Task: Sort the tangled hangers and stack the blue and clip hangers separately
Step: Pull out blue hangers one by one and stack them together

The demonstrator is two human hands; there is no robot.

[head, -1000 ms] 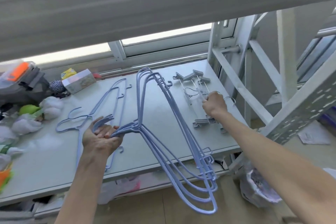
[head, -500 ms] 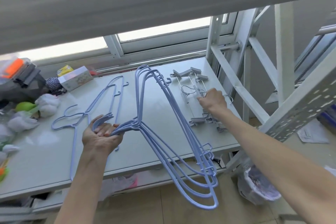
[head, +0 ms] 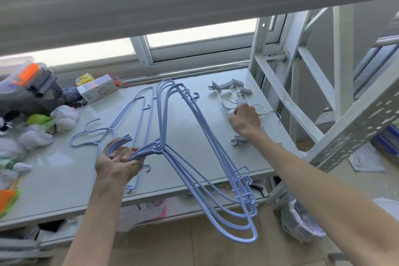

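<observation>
Now the left hand (head: 117, 162) is turned palm up over the table's (head: 54, 179) front half, its fingers curled round the hooks and necks of a bundle of blue hangers (head: 160, 146). The bundle fans out from that grip: one end of it reaches toward the table's back edge, and the other end hangs past the table's front edge, over the floor. The right hand (head: 244, 120) is well apart from the left, knuckles up at the table's right end, fingers curled down onto the clip hangers (head: 237, 88) and gripping them about their middle. These lie flat on the table, with one row of clips toward its back edge and the other row just in front of the wrist.

A few loose blue hangers (head: 110, 129) lie flat on the table's middle, behind the left hand. At the table's left end sit a grey and orange bag (head: 28, 90), a small box (head: 97, 90), a green thing (head: 40, 119) and white crumpled wads (head: 64, 117). A white metal frame (head: 345, 131) stands against the table's right end, and a plastic bag (head: 300, 222) sits on the floor below that corner.
</observation>
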